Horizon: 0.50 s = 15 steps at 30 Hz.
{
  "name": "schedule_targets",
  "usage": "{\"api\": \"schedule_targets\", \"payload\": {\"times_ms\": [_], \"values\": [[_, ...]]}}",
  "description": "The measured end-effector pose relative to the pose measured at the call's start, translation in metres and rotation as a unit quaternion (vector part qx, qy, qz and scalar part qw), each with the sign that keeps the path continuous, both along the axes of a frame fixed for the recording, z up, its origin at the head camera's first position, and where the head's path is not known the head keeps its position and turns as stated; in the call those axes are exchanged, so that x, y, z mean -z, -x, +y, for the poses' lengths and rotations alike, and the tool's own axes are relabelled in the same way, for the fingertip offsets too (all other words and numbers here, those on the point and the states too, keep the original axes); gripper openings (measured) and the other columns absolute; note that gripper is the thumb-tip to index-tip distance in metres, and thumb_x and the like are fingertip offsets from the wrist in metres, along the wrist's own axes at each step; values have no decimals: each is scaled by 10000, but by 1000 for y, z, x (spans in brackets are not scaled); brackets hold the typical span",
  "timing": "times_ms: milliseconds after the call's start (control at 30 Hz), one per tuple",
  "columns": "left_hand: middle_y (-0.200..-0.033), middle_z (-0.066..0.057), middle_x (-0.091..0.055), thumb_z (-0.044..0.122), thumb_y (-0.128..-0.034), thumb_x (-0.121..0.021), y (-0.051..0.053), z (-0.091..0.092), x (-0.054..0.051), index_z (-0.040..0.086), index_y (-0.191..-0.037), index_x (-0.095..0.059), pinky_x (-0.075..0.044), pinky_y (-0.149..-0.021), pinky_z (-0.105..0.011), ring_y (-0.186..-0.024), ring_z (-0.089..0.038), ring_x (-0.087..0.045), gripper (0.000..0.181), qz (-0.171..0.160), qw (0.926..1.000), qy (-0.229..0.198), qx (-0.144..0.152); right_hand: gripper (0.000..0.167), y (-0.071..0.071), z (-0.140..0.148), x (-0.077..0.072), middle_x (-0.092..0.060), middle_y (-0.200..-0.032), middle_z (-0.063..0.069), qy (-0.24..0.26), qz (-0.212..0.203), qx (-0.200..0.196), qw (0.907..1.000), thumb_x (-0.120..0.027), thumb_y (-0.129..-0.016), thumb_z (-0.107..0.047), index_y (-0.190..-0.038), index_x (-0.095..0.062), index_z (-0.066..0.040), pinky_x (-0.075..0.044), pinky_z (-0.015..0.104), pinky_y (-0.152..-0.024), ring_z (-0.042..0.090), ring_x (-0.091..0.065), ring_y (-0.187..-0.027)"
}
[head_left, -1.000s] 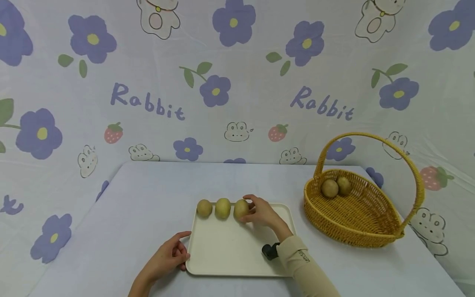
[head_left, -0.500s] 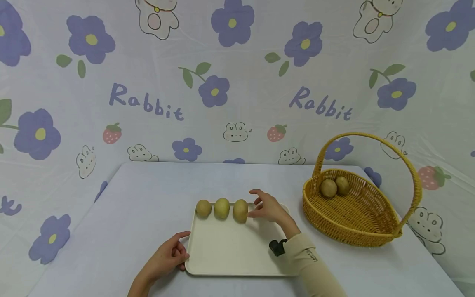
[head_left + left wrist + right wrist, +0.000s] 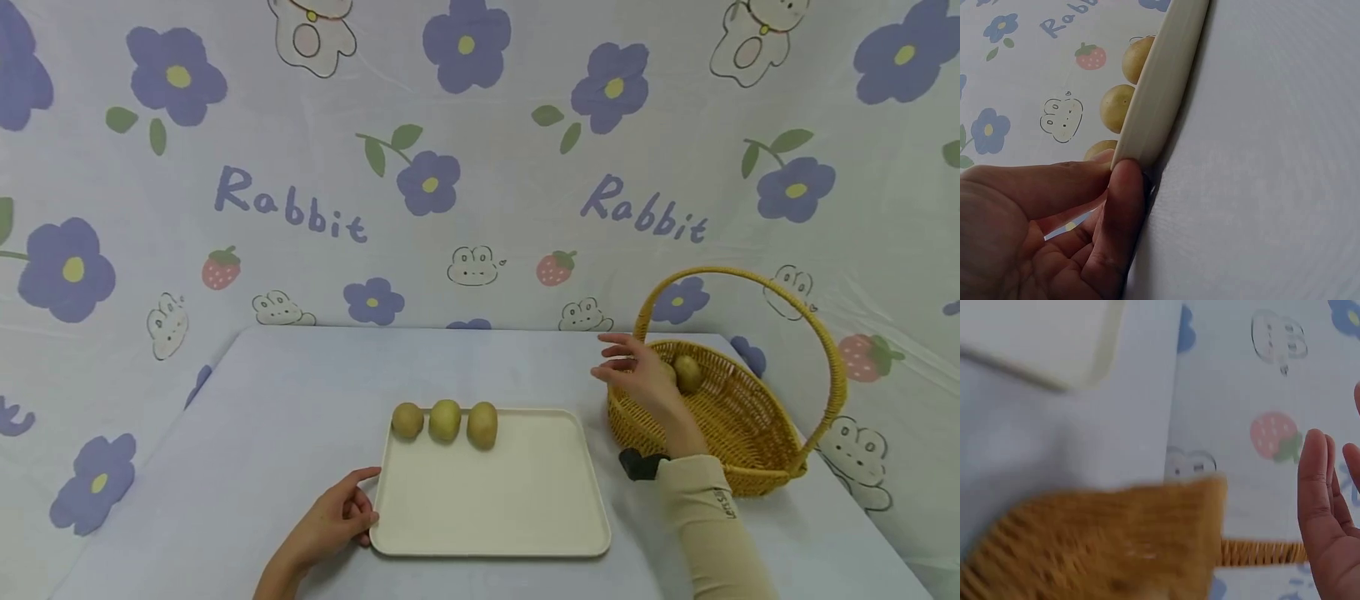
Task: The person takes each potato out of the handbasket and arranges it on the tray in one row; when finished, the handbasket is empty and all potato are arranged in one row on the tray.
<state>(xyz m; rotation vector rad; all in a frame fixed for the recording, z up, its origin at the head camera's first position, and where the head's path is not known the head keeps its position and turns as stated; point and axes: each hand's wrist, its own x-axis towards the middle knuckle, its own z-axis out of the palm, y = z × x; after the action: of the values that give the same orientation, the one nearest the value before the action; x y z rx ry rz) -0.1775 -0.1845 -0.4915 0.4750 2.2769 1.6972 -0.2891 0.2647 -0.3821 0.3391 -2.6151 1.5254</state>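
My left hand (image 3: 324,528) pinches the left edge of the cream tray (image 3: 491,508). Thumb and finger close on its rim (image 3: 1163,87) in the left wrist view. Along the tray's far left side sit three roundish yellow-brown fruits: one brownish (image 3: 407,422), one greener (image 3: 445,420) and one longer (image 3: 482,425). Over the left side of the wicker basket (image 3: 738,417) my right hand (image 3: 643,379) hovers, fingers spread and holding nothing. It partly hides one of two similar fruits in the basket; the other fruit (image 3: 687,374) shows beyond it. The right wrist view is blurred.
The basket stands right of the tray, its tall arched handle (image 3: 813,321) rising above it. A white-covered table (image 3: 315,392) carries everything. A patterned cloth (image 3: 480,200) with flowers and rabbits hangs behind.
My right hand has let go of the longer fruit at the tray's far edge and moved right and up to the basket. My left hand stays at the tray's edge.
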Motion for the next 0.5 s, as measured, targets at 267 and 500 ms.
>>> {"api": "schedule_targets", "payload": {"times_ms": [267,500], "values": [[-786,-95,-500,12,-868,-618,1,-2,-1,-77,-1393,-294,-533,-560,-270,-597,-133,-556,623,24,10000,18,24,566,-1,52,-15,-463,-1229,144,-113,111,437,9989,-638,-889,-308,-1362,-425,-81,-464,193,-771,96,-512,-968],[-789,-97,-498,11,-870,-617,2,-2,0,-80,-1395,-288,-539,-561,-278,-596,-135,-558,626,-36,9999,-106,72,527,3,81,-21,-455,-1207,73,-161,147,637,9977,-617,-899,-327,-1352,-443,-121,-465,225,-800,58,-483,-980]]}}
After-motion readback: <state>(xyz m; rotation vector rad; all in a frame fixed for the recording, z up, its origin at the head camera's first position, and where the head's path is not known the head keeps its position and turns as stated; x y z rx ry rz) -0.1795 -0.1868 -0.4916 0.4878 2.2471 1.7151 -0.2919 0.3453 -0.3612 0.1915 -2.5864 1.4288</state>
